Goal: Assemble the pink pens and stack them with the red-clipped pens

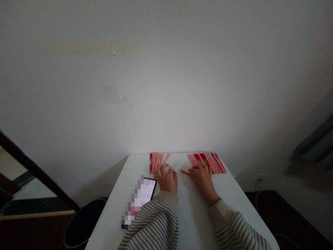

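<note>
Near the back edge of the white table (187, 208), my left hand (167, 177) is closed on a pen part, with a thin clear refill (180, 166) sticking out to its right. My right hand (202, 177) pinches a short pink pen piece (184, 172) that points left toward the refill. A row of pink pens (158, 161) with a red one at its left end lies just beyond my left hand. Several pink and red pens (217, 163) lie side by side behind and right of my right hand. The two hands are apart.
A phone (145, 191) with its screen lit lies on the table's left, beside my left sleeve. The wall (169, 86) rises directly behind the table. A dark bin (84, 222) stands on the floor at left. A socket with a cable (260, 178) is at right.
</note>
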Available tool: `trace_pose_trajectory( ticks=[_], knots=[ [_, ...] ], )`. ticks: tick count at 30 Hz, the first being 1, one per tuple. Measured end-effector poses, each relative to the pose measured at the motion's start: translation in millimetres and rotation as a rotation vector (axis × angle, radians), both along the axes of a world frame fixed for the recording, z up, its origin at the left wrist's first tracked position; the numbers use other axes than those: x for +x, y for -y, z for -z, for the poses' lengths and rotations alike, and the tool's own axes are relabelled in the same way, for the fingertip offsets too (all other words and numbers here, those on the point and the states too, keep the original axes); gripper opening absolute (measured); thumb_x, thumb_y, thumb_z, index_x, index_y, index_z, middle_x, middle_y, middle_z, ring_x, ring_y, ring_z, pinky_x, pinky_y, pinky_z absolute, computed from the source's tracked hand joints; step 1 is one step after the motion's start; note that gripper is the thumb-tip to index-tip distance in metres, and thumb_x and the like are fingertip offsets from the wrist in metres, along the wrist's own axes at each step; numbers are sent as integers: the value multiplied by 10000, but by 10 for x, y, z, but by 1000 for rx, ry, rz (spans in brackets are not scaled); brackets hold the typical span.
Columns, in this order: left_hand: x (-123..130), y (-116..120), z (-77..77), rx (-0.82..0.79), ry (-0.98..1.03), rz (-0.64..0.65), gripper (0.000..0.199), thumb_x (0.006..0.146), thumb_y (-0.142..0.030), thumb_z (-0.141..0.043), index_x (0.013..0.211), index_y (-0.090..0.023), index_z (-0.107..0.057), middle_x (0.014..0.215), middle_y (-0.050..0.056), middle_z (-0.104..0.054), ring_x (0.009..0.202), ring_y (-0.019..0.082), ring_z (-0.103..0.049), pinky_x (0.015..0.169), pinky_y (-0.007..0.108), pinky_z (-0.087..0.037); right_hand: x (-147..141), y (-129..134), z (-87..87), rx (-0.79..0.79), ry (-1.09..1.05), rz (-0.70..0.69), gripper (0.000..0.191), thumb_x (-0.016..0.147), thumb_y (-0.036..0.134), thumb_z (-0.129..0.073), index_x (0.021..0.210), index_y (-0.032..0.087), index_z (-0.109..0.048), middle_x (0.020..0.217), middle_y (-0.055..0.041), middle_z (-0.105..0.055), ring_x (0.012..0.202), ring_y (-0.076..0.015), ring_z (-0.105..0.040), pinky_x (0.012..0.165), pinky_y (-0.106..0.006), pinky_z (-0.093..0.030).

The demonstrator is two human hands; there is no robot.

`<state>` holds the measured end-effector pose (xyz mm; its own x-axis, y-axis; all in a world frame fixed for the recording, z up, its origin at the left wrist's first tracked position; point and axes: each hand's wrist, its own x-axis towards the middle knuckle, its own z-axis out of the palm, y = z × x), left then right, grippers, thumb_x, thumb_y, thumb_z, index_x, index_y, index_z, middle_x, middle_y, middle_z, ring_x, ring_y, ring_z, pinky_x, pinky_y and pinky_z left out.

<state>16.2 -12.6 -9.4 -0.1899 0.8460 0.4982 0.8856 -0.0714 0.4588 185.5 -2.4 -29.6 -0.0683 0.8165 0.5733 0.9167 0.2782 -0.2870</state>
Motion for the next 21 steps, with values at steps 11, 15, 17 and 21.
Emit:
trace_pose_trajectory(
  ticks=[11,15,17,21],
  knots=[
    [-1,-17,45,11,51,149,78,758,-291,-633,751,-265,-706,1173,23,-579,1182,238,-420,1034,482,-274,9,-22,-27,130,-46,-114,177,839,334,-596,985,372,-689,1112,-21,-574,1106,-240,-413,990,-464,-291],
    [8,-13,40,7,51,176,59,742,-302,-653,744,-277,-706,1166,12,-578,1178,233,-426,1033,483,-284,9,-21,-22,120,-56,-119,131,842,344,-592,905,338,-707,1071,-24,-593,1093,-237,-421,983,-460,-291],
    [5,-18,46,15,45,178,52,737,-301,-658,743,-280,-705,1161,12,-577,1175,232,-433,1038,500,-282,16,-28,-6,116,-61,-122,132,846,348,-588,899,323,-706,1048,-30,-600,1083,-234,-428,976,-450,-297],
    [-17,-31,58,17,20,140,66,723,-306,-670,768,-276,-708,1150,25,-572,1171,248,-444,1034,524,-303,44,-51,33,116,-59,-110,142,854,343,-575,902,304,-704,1016,-34,-607,1048,-226,-445,950,-427,-305]
  ],
)
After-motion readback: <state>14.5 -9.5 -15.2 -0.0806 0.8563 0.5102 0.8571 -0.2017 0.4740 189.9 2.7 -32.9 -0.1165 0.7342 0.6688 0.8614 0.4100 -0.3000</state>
